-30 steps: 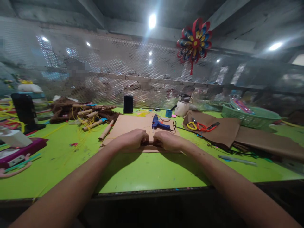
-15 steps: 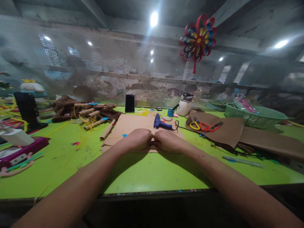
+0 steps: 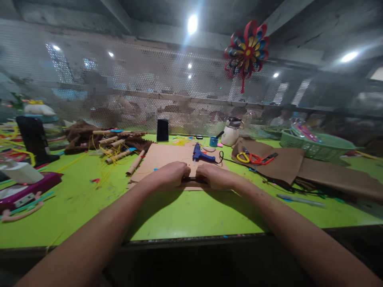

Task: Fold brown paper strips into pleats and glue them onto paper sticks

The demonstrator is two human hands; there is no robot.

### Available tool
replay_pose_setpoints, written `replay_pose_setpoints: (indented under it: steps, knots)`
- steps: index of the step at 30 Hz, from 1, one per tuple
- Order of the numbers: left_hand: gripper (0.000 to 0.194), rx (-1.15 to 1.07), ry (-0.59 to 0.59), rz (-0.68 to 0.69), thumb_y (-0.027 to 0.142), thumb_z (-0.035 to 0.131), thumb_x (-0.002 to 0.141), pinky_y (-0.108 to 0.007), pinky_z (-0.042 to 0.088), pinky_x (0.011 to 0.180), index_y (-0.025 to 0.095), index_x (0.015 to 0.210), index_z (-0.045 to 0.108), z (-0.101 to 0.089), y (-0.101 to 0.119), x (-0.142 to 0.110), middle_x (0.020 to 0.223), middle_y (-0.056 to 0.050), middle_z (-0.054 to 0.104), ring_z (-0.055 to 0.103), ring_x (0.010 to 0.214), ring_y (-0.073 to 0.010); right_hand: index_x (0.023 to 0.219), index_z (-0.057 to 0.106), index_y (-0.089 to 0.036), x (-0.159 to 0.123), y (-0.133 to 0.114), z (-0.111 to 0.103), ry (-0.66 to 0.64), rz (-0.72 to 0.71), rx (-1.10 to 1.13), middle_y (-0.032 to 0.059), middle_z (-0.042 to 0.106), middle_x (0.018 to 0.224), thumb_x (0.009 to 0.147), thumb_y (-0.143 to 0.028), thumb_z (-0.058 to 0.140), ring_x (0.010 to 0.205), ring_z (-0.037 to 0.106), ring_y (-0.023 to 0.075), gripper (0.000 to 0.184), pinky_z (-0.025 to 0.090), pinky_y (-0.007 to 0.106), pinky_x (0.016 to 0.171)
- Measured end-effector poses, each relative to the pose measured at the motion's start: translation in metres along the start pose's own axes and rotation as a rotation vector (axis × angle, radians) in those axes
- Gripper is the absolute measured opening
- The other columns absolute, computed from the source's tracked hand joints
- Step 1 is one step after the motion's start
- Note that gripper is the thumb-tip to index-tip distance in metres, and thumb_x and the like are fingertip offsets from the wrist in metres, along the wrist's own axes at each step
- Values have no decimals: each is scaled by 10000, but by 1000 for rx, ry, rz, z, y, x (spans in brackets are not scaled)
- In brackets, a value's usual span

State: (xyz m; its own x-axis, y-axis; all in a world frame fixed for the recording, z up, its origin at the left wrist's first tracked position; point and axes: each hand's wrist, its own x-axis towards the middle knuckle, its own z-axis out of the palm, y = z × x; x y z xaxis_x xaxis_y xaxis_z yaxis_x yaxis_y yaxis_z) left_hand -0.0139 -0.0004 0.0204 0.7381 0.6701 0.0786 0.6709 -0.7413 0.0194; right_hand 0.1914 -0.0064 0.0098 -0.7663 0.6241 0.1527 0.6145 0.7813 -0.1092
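Note:
My left hand point(image 3: 173, 174) and my right hand point(image 3: 216, 176) rest close together over the front edge of a tan cardboard sheet point(image 3: 164, 153). Between them runs a narrow dark brown paper strip point(image 3: 193, 179), pinched at either end by curled fingers. Whether it is folded or rolled I cannot tell, as the fingers cover its ends. Just beyond my right hand a blue glue gun point(image 3: 205, 155) lies on the cardboard, its nozzle side toward me. A thin brown paper roll point(image 3: 136, 162) lies at the sheet's left edge.
Brown paper sheets point(image 3: 275, 167) lie to the right, with scissors point(image 3: 254, 158) on top. Behind them stands a green basket point(image 3: 317, 145). Tied paper rolls point(image 3: 115, 149) are heaped at left, near a purple power strip point(image 3: 44, 187). A white jug point(image 3: 231, 133) stands at the back.
My hands came together over the strip, then drew apart along it, so more of it shows now. The glue gun and cardboard stay in place; the view shifted slightly.

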Motion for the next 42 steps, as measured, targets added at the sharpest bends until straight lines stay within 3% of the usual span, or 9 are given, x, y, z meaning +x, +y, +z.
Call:
replay_pose_setpoints:
  steps: [7, 19, 24, 29, 35, 38, 42]
  knots:
    - [133, -86, 10, 43, 199, 499, 724, -235, 356, 590, 175, 785, 615, -6, 2, -8, 773, -44, 580, 491, 638, -139, 903, 574, -132, -5, 10, 4, 34, -130, -32, 65, 555, 857, 742, -195, 577, 754, 453, 152, 173, 350, 251, 655]
    - [126, -102, 36, 36, 152, 495, 695, -228, 360, 599, 175, 773, 592, 2, -3, -9, 790, -35, 545, 489, 665, -139, 963, 586, -140, -9, 4, 4, 34, -115, -91, 89, 568, 898, 770, -228, 566, 834, 488, 185, 213, 387, 284, 716]
    - [177, -95, 62, 44, 136, 481, 674, -225, 360, 580, 168, 791, 610, 5, -6, -11, 797, -39, 564, 497, 652, -135, 898, 640, -146, -13, 17, -4, 34, -17, 16, 75, 617, 879, 749, -152, 540, 770, 536, 160, 180, 409, 248, 663]
    - [235, -135, 94, 48, 142, 467, 690, -220, 358, 603, 170, 865, 621, 8, -11, -13, 812, -40, 584, 506, 668, -130, 937, 653, -117, -15, 30, -15, 159, 208, 225, 80, 661, 849, 758, -150, 506, 749, 578, 151, 234, 447, 250, 673]
    - [237, -174, 71, -16, 143, 441, 716, -223, 364, 628, 169, 854, 631, -1, -7, -12, 829, -48, 598, 520, 716, -144, 1039, 615, -149, -9, 19, -7, 121, 150, 333, 71, 649, 968, 766, -241, 541, 789, 581, 147, 297, 451, 241, 665]
    - [233, -178, 121, -30, 170, 414, 742, -227, 369, 632, 170, 844, 624, -6, -4, -12, 834, -49, 594, 522, 720, -148, 925, 648, -159, -6, 14, -2, 101, 75, 236, 39, 658, 853, 757, -168, 537, 742, 559, 135, 201, 406, 223, 639]
    - [215, -197, 188, -83, 207, 430, 734, -231, 374, 641, 172, 839, 614, -6, -7, -13, 831, -45, 597, 523, 728, -153, 719, 633, -132, -5, 8, -3, 221, 35, 59, 28, 617, 696, 762, -85, 487, 630, 500, 107, 160, 334, 206, 585]
